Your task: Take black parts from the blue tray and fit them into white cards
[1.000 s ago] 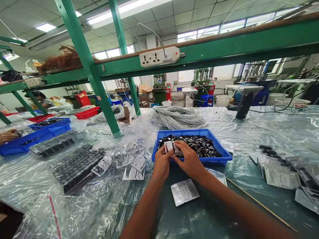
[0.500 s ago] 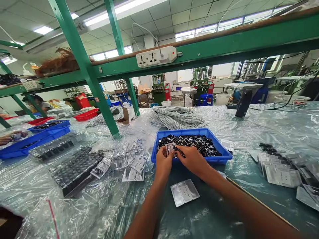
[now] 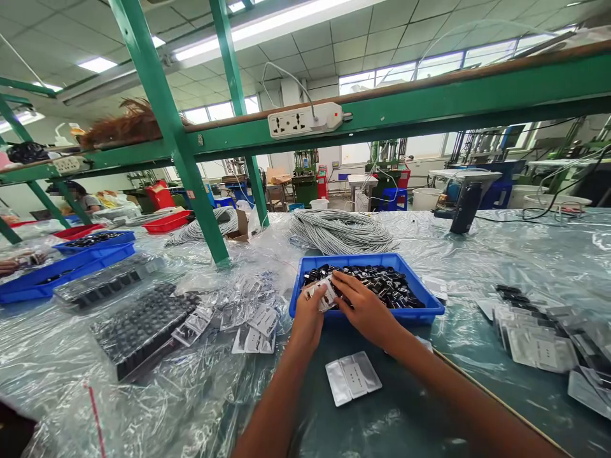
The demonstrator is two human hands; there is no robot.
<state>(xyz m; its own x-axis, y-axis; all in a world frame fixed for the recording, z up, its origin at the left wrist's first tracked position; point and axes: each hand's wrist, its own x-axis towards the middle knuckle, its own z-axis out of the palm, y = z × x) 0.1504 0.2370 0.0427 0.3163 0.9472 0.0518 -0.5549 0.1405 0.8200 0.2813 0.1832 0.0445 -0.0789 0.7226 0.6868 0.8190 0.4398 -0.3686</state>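
Note:
My left hand (image 3: 308, 316) is closed on a small silvery-white packet (image 3: 321, 294) over the near left part of a blue tray (image 3: 372, 259). Against the packet's right side rest the fingers of my right hand (image 3: 360, 305), pressed together; both hands grip it. Many small black parts (image 3: 382, 283) fill the tray. A flat silver packet (image 3: 353, 378) lies on the table in front of the tray, between my forearms.
Clear packets (image 3: 255, 324) and a block of dark parts (image 3: 143, 324) lie left. Stacked packets (image 3: 539, 337) are at right. Behind the tray sits coiled grey cable (image 3: 341, 230). A green post (image 3: 200, 197) stands left. A person's hand (image 3: 8, 266) shows far left.
The packet in my hands has turned, showing more of its flat face. My right hand's fingers have straightened and moved over its edge. The view has tilted slightly upward.

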